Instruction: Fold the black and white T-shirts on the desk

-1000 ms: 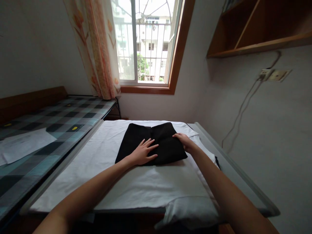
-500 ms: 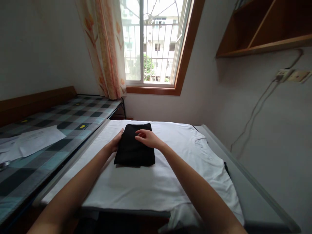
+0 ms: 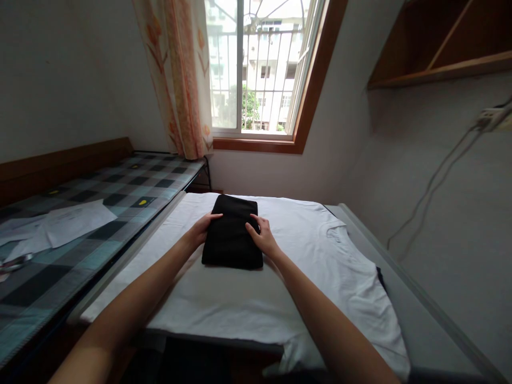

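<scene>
A black folded cloth [image 3: 232, 240], a neat rectangle, lies on a white T-shirt [image 3: 312, 256] spread flat with its neckline to the right. My left hand [image 3: 202, 228] holds the left edge of the black bundle, thumb on top and the other fingers mostly hidden at its side. At the opposite edge, my right hand [image 3: 263, 234] grips it with thumb and forefinger over the top. What kind of garment the black cloth is does not show.
The grey table [image 3: 424, 320] extends past the shirt on the right. To the left is a bed with a checked mattress [image 3: 160, 184], bearing loose papers [image 3: 76, 221]. A curtain [image 3: 180, 85] hangs beside the window; a wooden shelf [image 3: 444, 64] is on the right wall.
My right hand has moved from the top of the black cloth to its right edge. The bundle is straighter, and its loose lower layer no longer shows. The view has turned slightly.
</scene>
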Action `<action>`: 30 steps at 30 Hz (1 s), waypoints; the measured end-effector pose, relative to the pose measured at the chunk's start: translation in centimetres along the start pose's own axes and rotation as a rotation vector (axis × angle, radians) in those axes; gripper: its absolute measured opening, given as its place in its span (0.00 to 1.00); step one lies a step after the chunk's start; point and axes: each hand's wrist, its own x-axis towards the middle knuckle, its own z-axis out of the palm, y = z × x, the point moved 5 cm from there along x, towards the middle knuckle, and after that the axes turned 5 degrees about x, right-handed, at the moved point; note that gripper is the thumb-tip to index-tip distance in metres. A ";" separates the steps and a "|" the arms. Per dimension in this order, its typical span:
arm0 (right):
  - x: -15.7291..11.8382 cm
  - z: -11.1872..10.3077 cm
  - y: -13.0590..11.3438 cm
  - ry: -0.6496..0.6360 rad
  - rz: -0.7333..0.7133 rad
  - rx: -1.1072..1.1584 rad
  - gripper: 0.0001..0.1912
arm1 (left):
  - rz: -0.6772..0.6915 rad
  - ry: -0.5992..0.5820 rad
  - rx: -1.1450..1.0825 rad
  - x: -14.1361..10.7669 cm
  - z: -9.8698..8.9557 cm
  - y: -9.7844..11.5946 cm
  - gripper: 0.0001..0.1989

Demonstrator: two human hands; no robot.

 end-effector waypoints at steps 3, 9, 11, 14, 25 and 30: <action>0.0 -0.2 -0.5 -0.004 -0.031 0.039 0.28 | 0.006 0.015 -0.028 0.6 0.3 -0.3 0.22; 0.1 -1.0 -0.6 0.018 -0.047 -0.024 0.26 | -0.221 -0.082 0.007 1.3 -0.1 -2.4 0.23; 0.0 -1.2 -1.0 0.022 -0.080 -0.045 0.25 | -0.201 -0.102 0.024 1.5 -0.3 -2.6 0.24; -0.1 -1.4 -1.9 0.031 -0.142 -0.075 0.23 | -0.190 -0.100 0.033 1.7 -0.4 -2.8 0.24; -0.6 -0.5 -0.7 -0.021 -0.095 -0.117 0.27 | 0.196 0.429 0.446 0.2 -2.0 -0.1 0.35; -1.1 0.3 0.0 -0.065 -0.039 -0.133 0.31 | 0.192 0.255 0.549 -0.9 -1.4 -0.3 0.38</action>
